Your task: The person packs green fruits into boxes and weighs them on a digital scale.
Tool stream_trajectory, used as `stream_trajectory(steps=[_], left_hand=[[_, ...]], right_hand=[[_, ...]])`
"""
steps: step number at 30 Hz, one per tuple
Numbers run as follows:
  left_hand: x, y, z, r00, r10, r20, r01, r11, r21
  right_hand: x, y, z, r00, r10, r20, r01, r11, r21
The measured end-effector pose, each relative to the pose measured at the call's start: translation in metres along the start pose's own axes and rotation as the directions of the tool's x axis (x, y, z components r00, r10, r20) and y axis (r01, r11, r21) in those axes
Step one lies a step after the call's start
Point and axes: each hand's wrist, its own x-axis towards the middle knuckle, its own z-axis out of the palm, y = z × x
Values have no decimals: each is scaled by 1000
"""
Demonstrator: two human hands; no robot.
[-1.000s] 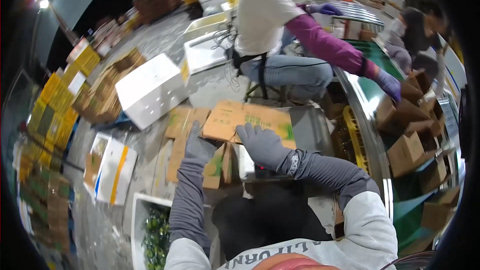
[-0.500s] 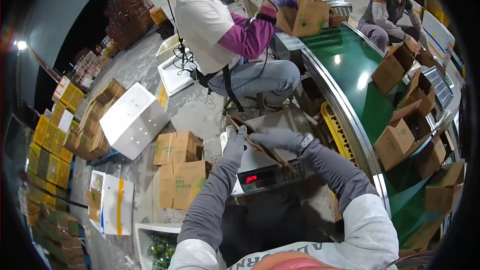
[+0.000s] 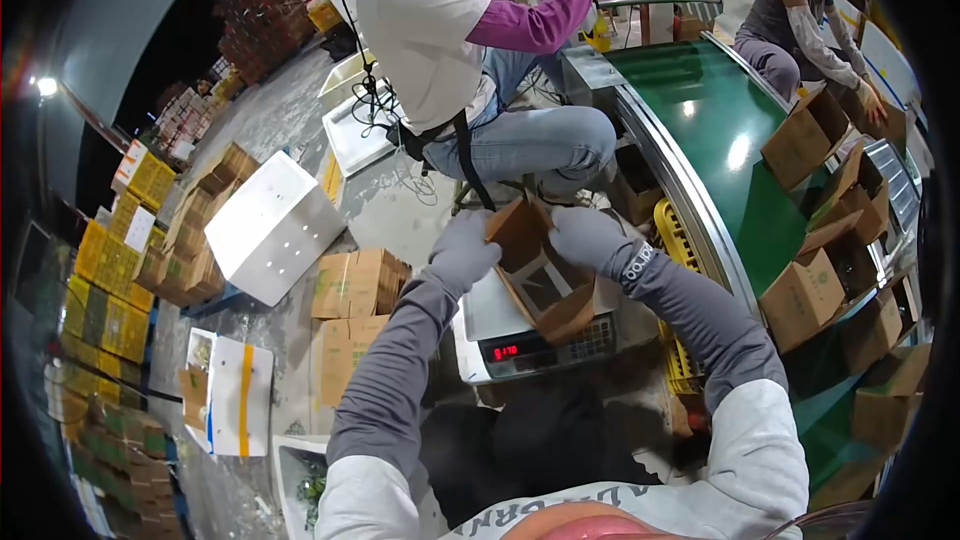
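Observation:
A cardboard box (image 3: 565, 318) is spread into shape over the digital scale (image 3: 480, 372), its top flaps up and a pale and dark patch showing inside. My left hand (image 3: 466, 250), in a grey glove, closes on the box's left edge near the far corner. On the opposite side, my right hand (image 3: 588, 238), gloved too, has its fingers curled over the right edge. Red digits glow on the scale's front panel, beside a keypad partly overlapped by the box.
Flat cardboard stacks (image 3: 352, 285) stand left of the scale, beyond them a white foam box (image 3: 272, 228). A foam box of greenery (image 3: 290, 485) is at lower left. On the right runs a green conveyor (image 3: 690, 125) carrying open cartons (image 3: 803, 300). One person (image 3: 425, 50) sits ahead, another (image 3: 790, 30) beyond the belt.
The folded cardboard between my hands has opened out into a box, and my hands have moved apart to its two sides. The person ahead has moved a carton farther away.

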Motion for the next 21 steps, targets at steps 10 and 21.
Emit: stream_trajectory(steps=[10, 21], left_hand=[[9, -1, 9, 935, -6, 353, -119, 936, 330], [7, 30, 60, 791, 181, -584, -141, 983, 113]], right_hand=[[-52, -50, -18, 805, -350, -480, 452, 885, 114], [4, 19, 103, 977, -141, -159, 212, 722, 658]])
